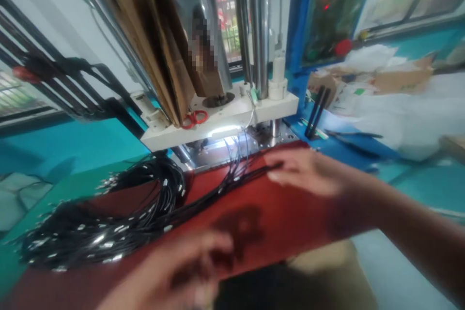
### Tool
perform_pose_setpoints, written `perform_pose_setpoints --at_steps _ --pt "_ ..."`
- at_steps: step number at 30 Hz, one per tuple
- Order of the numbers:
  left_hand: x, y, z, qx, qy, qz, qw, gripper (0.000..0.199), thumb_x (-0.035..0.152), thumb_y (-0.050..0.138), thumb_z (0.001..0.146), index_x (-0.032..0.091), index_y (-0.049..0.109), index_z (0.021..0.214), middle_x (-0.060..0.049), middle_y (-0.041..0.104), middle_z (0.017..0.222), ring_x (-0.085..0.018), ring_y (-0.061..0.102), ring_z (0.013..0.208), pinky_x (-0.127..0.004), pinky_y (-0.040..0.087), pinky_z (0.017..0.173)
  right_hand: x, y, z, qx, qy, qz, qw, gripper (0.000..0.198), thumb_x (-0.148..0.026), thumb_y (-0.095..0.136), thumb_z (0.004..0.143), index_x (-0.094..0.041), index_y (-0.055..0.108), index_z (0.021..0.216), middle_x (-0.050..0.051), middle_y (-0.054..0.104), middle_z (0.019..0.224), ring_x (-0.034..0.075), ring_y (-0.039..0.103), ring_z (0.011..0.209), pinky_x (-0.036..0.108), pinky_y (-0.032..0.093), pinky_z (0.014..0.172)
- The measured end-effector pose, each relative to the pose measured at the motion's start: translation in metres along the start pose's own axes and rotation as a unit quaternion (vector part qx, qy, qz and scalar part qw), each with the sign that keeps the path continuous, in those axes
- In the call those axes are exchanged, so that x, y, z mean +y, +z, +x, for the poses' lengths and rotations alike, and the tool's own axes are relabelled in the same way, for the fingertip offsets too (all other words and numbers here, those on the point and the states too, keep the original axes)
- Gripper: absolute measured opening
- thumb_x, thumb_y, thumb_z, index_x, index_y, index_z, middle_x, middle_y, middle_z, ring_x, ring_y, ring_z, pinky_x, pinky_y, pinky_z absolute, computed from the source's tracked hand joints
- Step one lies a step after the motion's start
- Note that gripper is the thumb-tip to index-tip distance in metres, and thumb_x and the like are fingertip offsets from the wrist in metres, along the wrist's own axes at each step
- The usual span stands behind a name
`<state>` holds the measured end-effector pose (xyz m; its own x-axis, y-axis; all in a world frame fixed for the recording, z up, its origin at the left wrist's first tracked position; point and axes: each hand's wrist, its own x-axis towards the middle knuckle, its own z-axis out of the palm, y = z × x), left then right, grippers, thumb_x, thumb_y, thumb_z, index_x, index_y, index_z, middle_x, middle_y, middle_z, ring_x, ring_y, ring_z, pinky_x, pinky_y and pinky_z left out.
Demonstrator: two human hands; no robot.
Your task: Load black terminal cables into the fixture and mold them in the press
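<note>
The press (259, 29) is the largest thing, standing beyond both sets of fingers, with bright metal columns and a white plate (272, 109) that lies ahead of the right fingertips. The red work surface (305, 223) spreads beneath the fingers of both hands. A heap of white bags (428, 116) and cardboard lies beyond the right fingers and off to their right. A brown cardboard sheet (174, 72) leans steeply at the press, beyond and to the left of the right fingertips.

The pile of black cables (109, 232) lies to the left of the right fingers and beyond the left hand, dotted with small white pieces. From it a strand of black cables (218, 191) runs across the red surface to the right fingertips, and thin looped lengths rise from it toward the lit gap under the white plate.

The right hand (308, 167) points its fingers leftward; the strand's end meets them near the thumb, but I cannot tell whether they pinch it. The left hand (174, 259), blurred, is nearer the viewer than the strand and apart from it, its fingers loosely bent and spread from one another.

Two black rods (312, 118) stand tilted just beyond the right hand. Smallest are the red-handled scissors (193, 117), at the white plate's front edge, beyond and left of the right fingertips.
</note>
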<state>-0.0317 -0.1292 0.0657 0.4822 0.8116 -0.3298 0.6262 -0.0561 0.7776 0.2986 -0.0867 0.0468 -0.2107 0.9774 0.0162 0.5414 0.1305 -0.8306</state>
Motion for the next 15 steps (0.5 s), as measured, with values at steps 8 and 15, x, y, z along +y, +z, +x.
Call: perform_pose_setpoints --at_steps 8,15 --pt "0.031 -0.013 0.142 0.098 0.019 -0.222 0.970 0.032 0.034 0.070 0.080 0.013 0.058 0.101 -0.004 0.057 0.087 -0.009 0.058 0.056 -0.017 0.042 0.040 0.001 0.041 0.117 0.063 0.147 0.208 0.965 0.008 -0.014 0.057 0.089 -0.010 0.057 0.082 0.001 0.054 0.053 0.011 0.054 0.046 0.019 0.036 0.039" --pt "0.031 -0.005 0.144 0.108 0.003 -0.244 0.964 0.028 0.031 0.072 0.077 0.012 0.060 0.094 -0.002 0.056 0.077 -0.007 0.054 0.050 -0.015 0.036 0.035 0.010 0.061 0.114 0.011 0.130 0.344 0.930 0.015 -0.019 0.066 0.083 -0.015 0.052 0.077 0.000 0.054 0.058 0.011 0.053 0.049 0.017 0.033 0.036"
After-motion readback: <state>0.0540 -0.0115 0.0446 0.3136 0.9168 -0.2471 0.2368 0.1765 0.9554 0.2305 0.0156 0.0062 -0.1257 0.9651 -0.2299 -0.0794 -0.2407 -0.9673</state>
